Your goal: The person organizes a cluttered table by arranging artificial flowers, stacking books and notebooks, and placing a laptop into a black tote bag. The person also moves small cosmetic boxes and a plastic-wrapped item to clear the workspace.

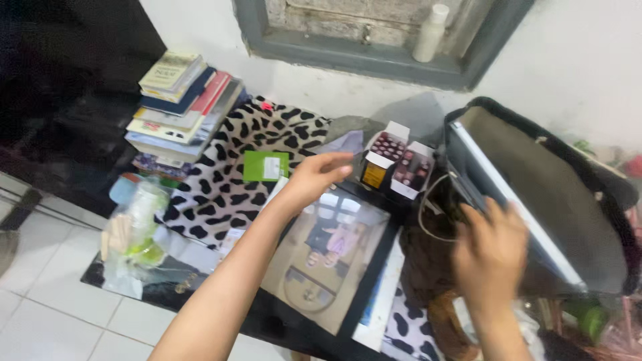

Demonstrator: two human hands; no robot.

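My left hand (315,176) reaches forward over a framed photograph (321,261) with a black frame, fingers loosely curled, fingertips close to two open boxes of small dark red bottles (396,159). It holds nothing that I can see. My right hand (490,255) is blurred, fingers spread, against the lower edge of a large dark bag (562,194) with a flat light-edged item in it. Whether it grips the bag I cannot tell.
A stack of books (180,107) stands at the back left beside a black-and-white spotted cloth (221,180) with a green box (265,166) on it. A plastic bag of items (134,227) lies at the left edge. A white bottle (430,33) stands on the window ledge.
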